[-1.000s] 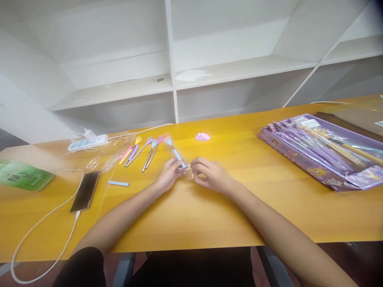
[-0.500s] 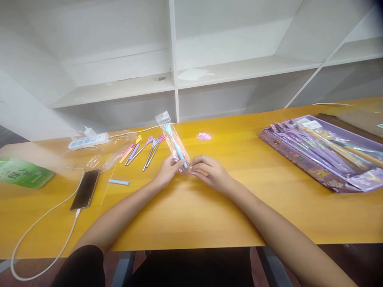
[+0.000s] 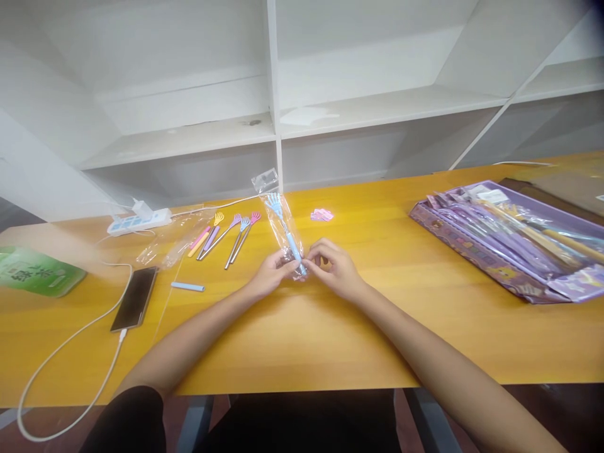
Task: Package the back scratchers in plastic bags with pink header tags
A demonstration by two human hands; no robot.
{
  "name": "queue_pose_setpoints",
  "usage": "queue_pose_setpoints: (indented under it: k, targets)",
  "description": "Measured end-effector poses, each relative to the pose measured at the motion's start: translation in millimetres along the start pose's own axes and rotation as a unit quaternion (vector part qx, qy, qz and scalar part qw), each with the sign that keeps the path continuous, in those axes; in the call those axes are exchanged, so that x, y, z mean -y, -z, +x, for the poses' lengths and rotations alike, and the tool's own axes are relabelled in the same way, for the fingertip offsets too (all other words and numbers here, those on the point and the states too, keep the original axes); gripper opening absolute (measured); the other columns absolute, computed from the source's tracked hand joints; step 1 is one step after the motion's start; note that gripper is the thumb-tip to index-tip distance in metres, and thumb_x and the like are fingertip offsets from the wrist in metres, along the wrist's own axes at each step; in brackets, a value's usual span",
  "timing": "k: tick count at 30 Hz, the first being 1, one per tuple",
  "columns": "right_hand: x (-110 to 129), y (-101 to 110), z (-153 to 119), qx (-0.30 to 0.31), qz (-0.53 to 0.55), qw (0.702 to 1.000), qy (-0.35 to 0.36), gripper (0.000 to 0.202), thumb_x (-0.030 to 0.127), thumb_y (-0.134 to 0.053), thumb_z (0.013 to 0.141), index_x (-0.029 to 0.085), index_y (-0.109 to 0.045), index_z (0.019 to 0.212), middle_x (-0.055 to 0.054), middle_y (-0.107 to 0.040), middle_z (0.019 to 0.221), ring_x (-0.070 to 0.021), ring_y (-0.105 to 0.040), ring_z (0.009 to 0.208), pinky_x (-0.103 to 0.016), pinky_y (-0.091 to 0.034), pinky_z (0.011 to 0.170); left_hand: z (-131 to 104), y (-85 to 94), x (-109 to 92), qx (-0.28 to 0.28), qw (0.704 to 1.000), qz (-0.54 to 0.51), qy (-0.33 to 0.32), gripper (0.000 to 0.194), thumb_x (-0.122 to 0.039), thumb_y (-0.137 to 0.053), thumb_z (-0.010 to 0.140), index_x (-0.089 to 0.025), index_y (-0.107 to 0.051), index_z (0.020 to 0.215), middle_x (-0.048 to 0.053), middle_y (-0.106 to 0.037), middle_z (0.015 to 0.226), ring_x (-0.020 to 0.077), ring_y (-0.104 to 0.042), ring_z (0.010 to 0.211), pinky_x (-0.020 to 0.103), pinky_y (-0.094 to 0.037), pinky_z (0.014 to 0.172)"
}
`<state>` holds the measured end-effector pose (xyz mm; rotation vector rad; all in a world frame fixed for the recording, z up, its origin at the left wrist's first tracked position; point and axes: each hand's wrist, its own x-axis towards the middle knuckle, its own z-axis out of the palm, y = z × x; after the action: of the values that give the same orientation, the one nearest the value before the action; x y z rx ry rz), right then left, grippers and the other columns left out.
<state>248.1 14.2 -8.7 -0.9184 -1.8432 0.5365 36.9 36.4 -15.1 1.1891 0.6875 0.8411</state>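
A blue back scratcher (image 3: pixel 293 244) lies inside a clear plastic bag (image 3: pixel 265 180), its claw end pointing away from me. My left hand (image 3: pixel 274 274) grips the bag and the handle near its lower end. From the other side, my right hand (image 3: pixel 333 267) pinches the bag's near end with thumb and fingertips. Left of the bag, several loose claw-headed rods (image 3: pixel 240 242) lie beside pink, yellow and purple handle tubes (image 3: pixel 199 243). A single blue tube (image 3: pixel 187 287) rests closer to me. Small pink cards (image 3: pixel 321 215) sit beyond my right hand.
At the right stands a purple box (image 3: pixel 476 264) of bagged scratchers. On the left are a phone (image 3: pixel 134 299) with a white cable, a power strip (image 3: pixel 140 223), a green package (image 3: pixel 40 272) and loose clear bags (image 3: pixel 177 242). White shelves (image 3: pixel 377 113) rise behind the table.
The bagged scratcher has shifted slightly right and towards me, and stands more upright in view. My right hand's fingers have closed on the bag's near end.
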Motion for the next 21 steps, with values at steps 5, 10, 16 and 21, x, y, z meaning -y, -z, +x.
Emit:
queue_pose_setpoints:
  k: [5,10,16,21]
  targets:
    - [-0.8,-0.3,-0.4,0.000,0.000,1.000,0.010,0.014,0.032,-0.066,0.100,0.023,-0.065,0.089,-0.003,-0.062,0.090,-0.0167,-0.056,0.074,-0.033,-0.049,0.069,-1.7,-0.5,0.4,0.017,1.000,-0.003,0.000,0.048,-0.055,-0.079,0.086,-0.014,-0.070,0.109,0.013,-0.076,0.104,0.0238,-0.076,0.086,0.041,-0.063,0.084]
    - [-1.0,-1.1,-1.7,0.002,-0.012,1.000,0.027,0.013,0.033,-0.067,0.100,0.024,-0.065,0.091,-0.003,-0.062,0.089,-0.0164,-0.056,0.074,-0.033,-0.049,0.068,-3.5,-3.4,1.9,0.013,0.999,0.049,-0.010,0.045,-0.043,-0.087,0.080,-0.015,-0.067,0.108,0.008,-0.075,0.100,0.0209,-0.075,0.085,0.037,-0.063,0.083]
    - [-1.7,-2.7,-1.8,-0.009,0.001,1.000,-0.027,0.022,0.042,-0.073,0.095,0.025,-0.060,0.097,-0.003,-0.064,0.089,-0.0164,-0.057,0.070,-0.033,-0.050,0.066,-2.6,-8.4,1.6,-0.014,0.999,0.038,-0.011,0.046,-0.045,-0.090,0.075,-0.015,-0.068,0.102,0.007,-0.075,0.094,0.0199,-0.074,0.079,0.037,-0.063,0.079]
    - [-7.1,-0.8,0.1,-0.033,0.002,0.997,-0.076,0.026,0.046,-0.071,0.096,0.025,-0.060,0.105,-0.003,-0.067,0.087,-0.0181,-0.059,0.070,-0.035,-0.050,0.067,-1.5,-7.7,0.5,-0.029,0.999,0.032,-0.015,0.045,-0.044,-0.090,0.076,-0.014,-0.069,0.104,0.010,-0.077,0.097,0.0200,-0.075,0.080,0.036,-0.063,0.078]
